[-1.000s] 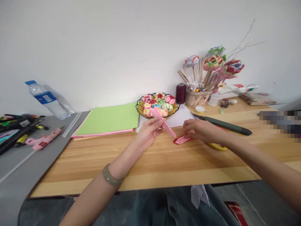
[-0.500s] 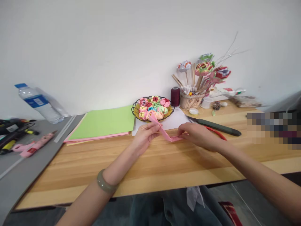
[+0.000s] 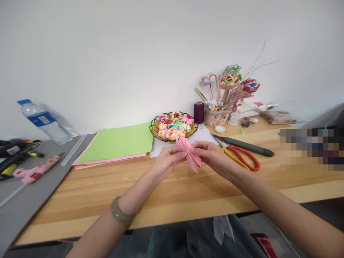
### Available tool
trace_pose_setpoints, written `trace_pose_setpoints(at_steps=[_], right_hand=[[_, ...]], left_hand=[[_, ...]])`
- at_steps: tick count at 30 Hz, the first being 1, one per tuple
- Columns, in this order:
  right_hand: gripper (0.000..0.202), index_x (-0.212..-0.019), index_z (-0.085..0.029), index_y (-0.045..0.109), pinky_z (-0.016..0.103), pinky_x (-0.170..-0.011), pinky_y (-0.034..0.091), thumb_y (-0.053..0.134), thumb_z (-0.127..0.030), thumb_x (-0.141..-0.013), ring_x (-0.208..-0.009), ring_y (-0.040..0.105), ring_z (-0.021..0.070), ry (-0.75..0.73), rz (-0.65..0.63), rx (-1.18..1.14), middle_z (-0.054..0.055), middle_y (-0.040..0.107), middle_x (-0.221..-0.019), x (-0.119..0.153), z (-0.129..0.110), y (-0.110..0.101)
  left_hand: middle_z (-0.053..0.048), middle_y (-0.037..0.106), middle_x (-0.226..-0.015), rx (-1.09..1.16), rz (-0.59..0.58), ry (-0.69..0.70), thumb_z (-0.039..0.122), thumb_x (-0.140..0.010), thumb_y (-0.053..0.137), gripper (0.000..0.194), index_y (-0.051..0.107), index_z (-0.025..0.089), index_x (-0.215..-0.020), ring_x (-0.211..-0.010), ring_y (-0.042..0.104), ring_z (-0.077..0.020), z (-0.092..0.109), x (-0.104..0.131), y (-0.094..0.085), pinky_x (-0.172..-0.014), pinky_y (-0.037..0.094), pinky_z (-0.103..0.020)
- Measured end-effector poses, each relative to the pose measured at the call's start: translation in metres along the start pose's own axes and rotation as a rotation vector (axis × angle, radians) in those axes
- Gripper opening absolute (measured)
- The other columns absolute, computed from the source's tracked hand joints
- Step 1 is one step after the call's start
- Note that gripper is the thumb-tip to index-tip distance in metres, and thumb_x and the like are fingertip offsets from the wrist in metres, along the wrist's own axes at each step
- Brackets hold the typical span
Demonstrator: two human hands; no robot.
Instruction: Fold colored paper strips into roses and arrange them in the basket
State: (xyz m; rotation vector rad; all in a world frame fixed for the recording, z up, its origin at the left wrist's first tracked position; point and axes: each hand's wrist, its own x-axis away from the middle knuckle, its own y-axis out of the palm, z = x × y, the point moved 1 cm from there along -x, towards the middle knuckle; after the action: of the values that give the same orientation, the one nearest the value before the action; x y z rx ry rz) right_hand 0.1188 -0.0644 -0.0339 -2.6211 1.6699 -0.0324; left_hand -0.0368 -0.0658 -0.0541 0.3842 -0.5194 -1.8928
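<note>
I see folded pink paper (image 3: 191, 154), creased and pointed, pinched between left hand (image 3: 168, 161) and right hand (image 3: 215, 157) | wooden tabletop (image 3: 129, 195) beneath them | scissors (image 3: 256, 163) beside the right | basket (image 3: 154, 128) of paper flowers (image 3: 172, 134) beyond both | pale wall (image 3: 120, 68) behind

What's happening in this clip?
A person holds folded pink paper in both hands over a wooden table, with the left hand and right hand each keeping a fingertip grip on it. Just beyond the hands stands a basket of paper flowers. A green sheet tops a paper stack to the basket's left, and scissors with red and yellow handles lie near the right hand.
</note>
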Motion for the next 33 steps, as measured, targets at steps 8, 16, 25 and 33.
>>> trace_pose_setpoints(at_steps=[8,16,25,33], right_hand=[[0.021,-0.070,-0.015,0.058,0.025,-0.051,0.039,0.062,-0.036,-0.071,-0.049,0.049,0.0094,-0.024,0.023,0.158,-0.002,0.056,-0.058,-0.001,0.000,-0.001],[0.020,-0.092,-0.021,0.064,0.031,-0.069,0.044,0.049,-0.028,-0.082,-0.077,0.061,0.0195,-0.265,0.181,0.540,0.004,0.069,-0.088,0.011,-0.010,0.017],[0.037,-0.118,-0.014,0.058,0.039,-0.080,0.042,0.045,-0.023,-0.084,-0.092,0.059,0.0284,-0.420,0.232,0.971,0.016,0.066,-0.102,0.007,0.010,0.015],[0.025,-0.086,-0.017,0.064,0.028,-0.060,0.047,0.041,-0.027,-0.082,-0.064,0.060,0.0163,-0.248,0.258,0.542,0.004,0.067,-0.073,-0.007,-0.002,0.005]], left_hand=[[-0.007,0.070,-0.073,0.044,0.008,-0.034,0.021,-0.056,0.080,0.021,0.072,0.008,-0.071,-0.071,0.064,-0.0146,-0.003,0.001,0.001,-0.076,0.050,-0.025],[-0.005,0.068,-0.074,0.128,0.085,0.032,0.018,-0.059,0.077,0.017,0.070,0.010,-0.073,-0.071,0.062,-0.0115,-0.003,-0.004,-0.004,-0.076,0.048,-0.022],[-0.004,0.069,-0.075,0.164,0.099,0.068,0.018,-0.059,0.077,0.020,0.071,0.010,-0.076,-0.070,0.061,-0.0101,-0.004,-0.006,-0.005,-0.075,0.047,-0.021],[0.000,0.067,-0.072,0.197,0.170,0.107,0.019,-0.060,0.076,0.014,0.069,0.014,-0.070,-0.066,0.059,-0.0069,-0.001,-0.005,-0.004,-0.066,0.047,-0.018]])
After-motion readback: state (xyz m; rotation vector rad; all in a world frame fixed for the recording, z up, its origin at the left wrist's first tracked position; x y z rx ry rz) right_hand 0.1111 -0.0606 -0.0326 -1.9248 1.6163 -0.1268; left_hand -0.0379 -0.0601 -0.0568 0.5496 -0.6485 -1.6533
